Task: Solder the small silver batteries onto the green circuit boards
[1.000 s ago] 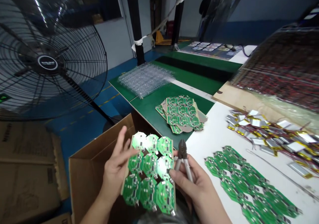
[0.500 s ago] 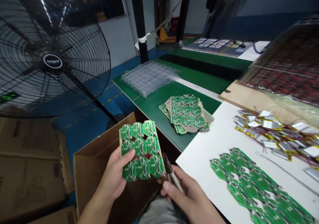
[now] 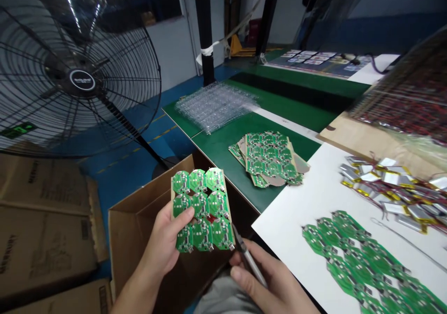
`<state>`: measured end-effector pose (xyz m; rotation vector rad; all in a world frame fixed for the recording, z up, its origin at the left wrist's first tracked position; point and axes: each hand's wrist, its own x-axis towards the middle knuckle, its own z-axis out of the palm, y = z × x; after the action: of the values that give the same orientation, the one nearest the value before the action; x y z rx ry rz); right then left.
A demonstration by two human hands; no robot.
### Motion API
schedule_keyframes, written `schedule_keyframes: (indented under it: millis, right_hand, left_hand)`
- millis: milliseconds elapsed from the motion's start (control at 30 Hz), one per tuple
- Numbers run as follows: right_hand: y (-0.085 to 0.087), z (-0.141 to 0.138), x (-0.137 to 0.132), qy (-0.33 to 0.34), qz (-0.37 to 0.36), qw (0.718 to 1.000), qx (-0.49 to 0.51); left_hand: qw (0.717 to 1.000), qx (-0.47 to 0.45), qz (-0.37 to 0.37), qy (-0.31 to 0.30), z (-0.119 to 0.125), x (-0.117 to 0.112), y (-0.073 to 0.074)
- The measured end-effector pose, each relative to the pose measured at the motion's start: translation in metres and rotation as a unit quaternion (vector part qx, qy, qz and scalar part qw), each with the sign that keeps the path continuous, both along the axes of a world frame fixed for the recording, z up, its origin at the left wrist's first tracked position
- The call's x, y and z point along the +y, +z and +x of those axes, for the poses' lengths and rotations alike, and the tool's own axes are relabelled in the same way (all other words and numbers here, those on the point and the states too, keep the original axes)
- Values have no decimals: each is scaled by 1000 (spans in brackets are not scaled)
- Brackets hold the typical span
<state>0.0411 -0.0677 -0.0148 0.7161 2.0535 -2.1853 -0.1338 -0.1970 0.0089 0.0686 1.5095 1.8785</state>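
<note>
Observation, head view. We record the left hand (image 3: 163, 242) closed on a panel of circuit boards (image 3: 202, 209), thumb across its lower left face and fingers behind. The panel is green, three round boards wide, held nearly upright. It sits in the air just off the worktop's (image 3: 223, 151) left edge, above an open cardboard box (image 3: 131, 221).

The right hand (image 3: 270, 288) is wrapped around the handles of a pair of cutters (image 3: 249, 260). The tool's tip meets the panel's lower right corner; we cannot tell whether the blades bite the board.

On the worktop: a stack of panels (image 3: 270, 158) near the left edge, clear blister trays (image 3: 216, 104) at the far left corner, and rows of cut boards (image 3: 359, 258) on a white sheet (image 3: 314, 197), with a heap of battery cells (image 3: 391, 183) just beyond. A standing fan (image 3: 78, 74) is well off to the left.
</note>
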Motion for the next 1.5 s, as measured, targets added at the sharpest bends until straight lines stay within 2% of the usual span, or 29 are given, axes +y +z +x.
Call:
schedule_keyframes:
  millis: [133, 200, 300, 367, 500, 733, 1100, 1233, 1300, 1400, 1500]
  right_hand:
    - [-2, 2, -2, -38, 22, 999, -5]
    - [-5, 2, -2, -42, -34, 998, 6]
    - [-10, 2, 0, -9, -169, 985, 33]
    - [-12, 1, 1, 11, -214, 976, 48]
    - [-7, -7, 7, -17, -166, 984, 56]
    - [6, -25, 10, -22, -114, 991, 67]
    - [0, -22, 9, -17, -75, 996, 47]
    - [-3, -24, 8, -40, -44, 998, 38]
    - [-3, -24, 7, -48, -67, 996, 41]
    - [0, -23, 7, -27, -130, 990, 52]
    - [1, -23, 10, -16, -141, 988, 61]
  left_hand:
    - [1000, -2, 3, -1, 2, -2, -2]
    - [1000, -9, 12, -2, 4, -1, -4]
    - [999, -42, 35, -5, 7, 1, -9]
    - [996, -69, 47, 1, 8, 1, -15]
    - [996, -74, 38, 9, 6, -3, -21]
    - [999, -37, 8, 5, 9, -15, -18]
    - [1000, -19, 7, -6, 10, -11, -14]
    - [1000, -6, 14, -12, 12, -10, -13]
    - [1000, -18, 21, -8, 13, -11, -15]
    - [998, -64, 30, -5, 15, -12, -18]
    - [996, -77, 34, -4, 15, -12, -20]
